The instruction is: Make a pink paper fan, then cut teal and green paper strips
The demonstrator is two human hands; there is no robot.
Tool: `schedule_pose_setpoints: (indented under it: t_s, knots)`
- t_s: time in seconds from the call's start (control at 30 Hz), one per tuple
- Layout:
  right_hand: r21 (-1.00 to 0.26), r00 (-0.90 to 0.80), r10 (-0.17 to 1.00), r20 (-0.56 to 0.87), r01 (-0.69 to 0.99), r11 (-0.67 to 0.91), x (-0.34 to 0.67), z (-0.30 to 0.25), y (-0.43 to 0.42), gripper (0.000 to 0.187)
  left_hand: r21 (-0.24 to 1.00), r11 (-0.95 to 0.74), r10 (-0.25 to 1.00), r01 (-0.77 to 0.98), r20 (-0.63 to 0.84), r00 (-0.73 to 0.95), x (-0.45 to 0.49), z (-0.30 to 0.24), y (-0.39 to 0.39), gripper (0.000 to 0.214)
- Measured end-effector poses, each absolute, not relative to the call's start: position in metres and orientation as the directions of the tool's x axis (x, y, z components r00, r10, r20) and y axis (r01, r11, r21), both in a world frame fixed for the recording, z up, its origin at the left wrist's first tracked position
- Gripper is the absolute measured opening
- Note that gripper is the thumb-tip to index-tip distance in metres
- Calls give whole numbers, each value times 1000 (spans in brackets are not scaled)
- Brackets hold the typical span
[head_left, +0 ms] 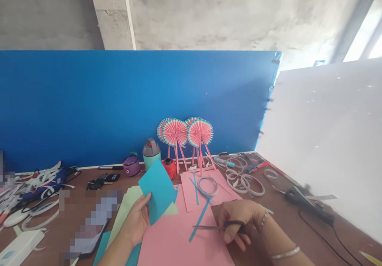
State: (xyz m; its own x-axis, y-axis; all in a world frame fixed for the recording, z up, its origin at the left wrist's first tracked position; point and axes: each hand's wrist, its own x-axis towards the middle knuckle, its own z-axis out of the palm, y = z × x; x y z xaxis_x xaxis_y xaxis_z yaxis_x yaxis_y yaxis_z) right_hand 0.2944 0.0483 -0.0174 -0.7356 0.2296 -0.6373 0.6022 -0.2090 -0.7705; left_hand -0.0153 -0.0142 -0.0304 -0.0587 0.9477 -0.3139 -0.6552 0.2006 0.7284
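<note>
My left hand (135,222) is closed on a teal sheet of paper (158,190), holding it up by its lower edge above the table. My right hand (238,222) has its fingers through the handles of a pair of scissors (215,227), blades pointing left over pink paper (185,242). A thin blue paper strip (199,220) lies on the pink sheet just by the blades. A pale green sheet (127,208) sits under my left hand.
Pink paper fans (186,134) lean on the blue board (119,102) at the back, beside a teal bottle (151,154), a purple pot (131,165) and red thread (170,167). Tape rings (244,180) lie right. A glue gun (310,206) and cable sit near the white board. Paper scraps (36,190) pile left.
</note>
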Motion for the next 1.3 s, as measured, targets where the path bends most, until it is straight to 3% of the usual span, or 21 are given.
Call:
schedule_pose_setpoints:
  t_s: [0.13, 0.2, 0.27, 0.33, 0.37, 0.43, 0.5, 0.6, 0.67, 0.77, 0.9, 0.93, 1.0, 1.1, 1.3]
  knots:
    - [-692, -655, 229, -721, 697, -186, 302, -16, 51, 22, 734, 197, 949, -650, -310, -63, -16, -33, -13, 8]
    - [-712, -654, 290, -699, 678, -185, 298, -21, 51, 21, 737, 186, 949, -650, -307, -77, -17, -36, -11, 9]
    - [-788, -660, 455, -598, 589, -180, 291, -30, 52, 24, 738, 170, 942, -653, -317, -113, -19, -39, -11, 10]
    - [-896, -572, 740, -353, 435, -91, 283, -38, 53, 27, 734, 159, 935, -661, -327, -138, -19, -40, -10, 13]
    - [-923, -510, 823, -249, 383, -43, 279, -41, 54, 29, 730, 161, 933, -665, -331, -137, -19, -39, -11, 14]
    - [-939, -457, 872, -174, 343, -8, 276, -44, 55, 30, 726, 171, 931, -666, -340, -133, -19, -39, -11, 14]
    - [-923, -563, 775, -286, 378, -67, 278, -43, 55, 30, 733, 169, 928, -659, -344, -145, -19, -38, -11, 13]
    - [-838, -736, 414, -536, 522, -157, 286, -41, 54, 30, 745, 157, 928, -648, -336, -162, -18, -39, -10, 13]
    - [-809, -747, 316, -585, 561, -174, 290, -41, 54, 31, 746, 164, 932, -645, -332, -147, -18, -40, -10, 12]
    - [-814, -726, 375, -576, 553, -180, 288, -46, 54, 29, 753, 179, 938, -633, -325, -122, -19, -41, -10, 10]
    - [-896, -577, 731, -364, 431, -106, 280, -47, 56, 29, 759, 185, 933, -624, -335, -130, -21, -41, -10, 10]
    - [-909, -547, 772, -323, 406, -92, 280, -45, 56, 30, 756, 193, 932, -625, -340, -123, -21, -41, -10, 9]
    - [-900, -602, 706, -372, 419, -118, 284, -41, 56, 31, 755, 204, 931, -624, -346, -114, -21, -40, -10, 8]
    - [-836, -715, 446, -539, 519, -177, 295, -34, 55, 30, 758, 199, 929, -622, -347, -126, -20, -39, -10, 8]
    - [-762, -675, 354, -647, 586, -276, 307, -30, 55, 23, 765, 180, 935, -618, -328, -134, -19, -40, -10, 7]
